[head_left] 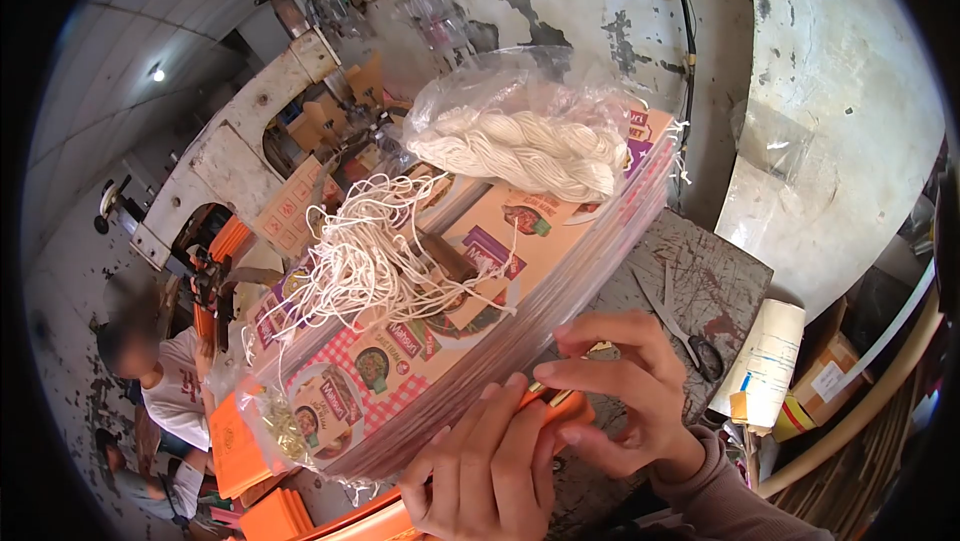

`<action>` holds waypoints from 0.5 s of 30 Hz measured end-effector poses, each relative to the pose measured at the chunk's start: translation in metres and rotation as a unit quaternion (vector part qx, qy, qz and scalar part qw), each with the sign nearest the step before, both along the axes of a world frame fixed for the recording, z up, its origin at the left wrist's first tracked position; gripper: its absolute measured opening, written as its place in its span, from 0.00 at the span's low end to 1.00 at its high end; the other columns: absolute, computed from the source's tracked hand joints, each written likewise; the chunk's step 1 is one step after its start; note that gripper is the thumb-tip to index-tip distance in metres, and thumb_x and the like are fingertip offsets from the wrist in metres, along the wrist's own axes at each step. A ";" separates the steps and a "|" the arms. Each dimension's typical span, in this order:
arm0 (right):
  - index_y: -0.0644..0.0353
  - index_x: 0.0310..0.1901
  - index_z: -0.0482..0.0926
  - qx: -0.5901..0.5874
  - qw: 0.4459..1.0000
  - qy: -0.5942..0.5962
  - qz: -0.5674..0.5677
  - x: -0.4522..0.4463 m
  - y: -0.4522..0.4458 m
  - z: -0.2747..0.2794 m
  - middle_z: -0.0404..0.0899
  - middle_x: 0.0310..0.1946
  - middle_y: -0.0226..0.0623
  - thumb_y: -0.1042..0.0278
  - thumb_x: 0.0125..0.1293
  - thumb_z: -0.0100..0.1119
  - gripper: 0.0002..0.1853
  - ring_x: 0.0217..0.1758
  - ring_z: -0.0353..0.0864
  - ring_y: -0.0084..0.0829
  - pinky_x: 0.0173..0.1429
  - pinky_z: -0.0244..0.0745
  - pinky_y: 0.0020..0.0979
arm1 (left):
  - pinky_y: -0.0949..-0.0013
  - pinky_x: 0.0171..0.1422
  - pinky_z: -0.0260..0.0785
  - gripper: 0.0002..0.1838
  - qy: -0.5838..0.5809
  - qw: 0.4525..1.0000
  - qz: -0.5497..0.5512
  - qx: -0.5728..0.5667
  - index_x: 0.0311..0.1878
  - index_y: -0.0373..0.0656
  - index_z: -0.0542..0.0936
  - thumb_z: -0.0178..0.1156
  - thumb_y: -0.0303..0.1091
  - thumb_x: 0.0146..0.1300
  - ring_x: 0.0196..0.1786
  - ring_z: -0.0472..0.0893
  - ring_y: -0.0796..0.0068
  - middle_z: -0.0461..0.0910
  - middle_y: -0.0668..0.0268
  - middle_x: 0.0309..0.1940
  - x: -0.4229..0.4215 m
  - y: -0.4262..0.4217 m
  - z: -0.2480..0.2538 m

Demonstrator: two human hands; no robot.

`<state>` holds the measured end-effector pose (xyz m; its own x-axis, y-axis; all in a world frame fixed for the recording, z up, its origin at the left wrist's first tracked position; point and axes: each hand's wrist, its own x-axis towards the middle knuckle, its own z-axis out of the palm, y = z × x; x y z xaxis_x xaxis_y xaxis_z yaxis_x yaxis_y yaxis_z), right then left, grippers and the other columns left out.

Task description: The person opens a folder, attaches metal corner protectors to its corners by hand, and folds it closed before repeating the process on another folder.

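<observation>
My left hand [480, 471] lies over an orange sheet-like piece [570, 407], its fingers close together and pressed against the edge. My right hand [630, 391] curls around the same edge, thumb and fingertips near small brass-coloured pieces [548, 393]. Whether the right fingers grip one of these I cannot make out. Behind both hands stands a plastic-wrapped stack of printed packaging [520, 231]. A loose tangle of white cord [370, 251] lies on top, with a brown block partly among the strands. Some gold-coloured bits [287, 426] show in clear plastic at the stack's near left corner.
Skeins of off-white cord [520, 151] rest in a clear bag on the stack. Black-handled scissors [705, 356] lie on the scratched table [745, 276]. A paper-wrapped roll [765, 361] stands at right. At left are orange folded pieces [275, 516], a large machine [225, 156] and people.
</observation>
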<state>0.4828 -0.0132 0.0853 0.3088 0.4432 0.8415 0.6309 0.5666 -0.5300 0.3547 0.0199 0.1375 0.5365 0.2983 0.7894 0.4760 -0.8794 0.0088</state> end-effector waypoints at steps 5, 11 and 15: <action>0.61 0.44 0.79 -0.006 1.000 -0.021 0.018 0.003 0.001 0.000 0.71 0.47 0.44 0.71 0.47 0.65 0.19 0.45 0.73 0.37 0.47 0.72 0.32 | 0.75 0.44 0.61 0.10 0.030 0.999 0.003 0.045 0.43 0.43 0.77 0.59 0.34 0.59 0.35 0.79 0.76 0.80 0.67 0.41 -0.009 0.008 -0.006; 0.63 0.45 0.77 -0.003 0.998 -0.018 0.064 0.005 0.002 -0.001 0.73 0.43 0.44 0.72 0.49 0.65 0.19 0.43 0.76 0.39 0.46 0.73 0.33 | 0.74 0.46 0.61 0.10 0.042 0.998 0.016 0.034 0.43 0.43 0.77 0.59 0.34 0.59 0.36 0.79 0.75 0.80 0.68 0.41 -0.010 0.005 -0.006; 0.63 0.46 0.75 -0.014 0.996 -0.021 0.083 0.007 0.003 0.000 0.74 0.41 0.43 0.73 0.50 0.64 0.19 0.43 0.76 0.39 0.45 0.73 0.32 | 0.73 0.46 0.61 0.09 0.038 0.999 0.011 0.025 0.43 0.43 0.77 0.58 0.34 0.59 0.36 0.78 0.75 0.80 0.69 0.41 -0.008 0.005 -0.004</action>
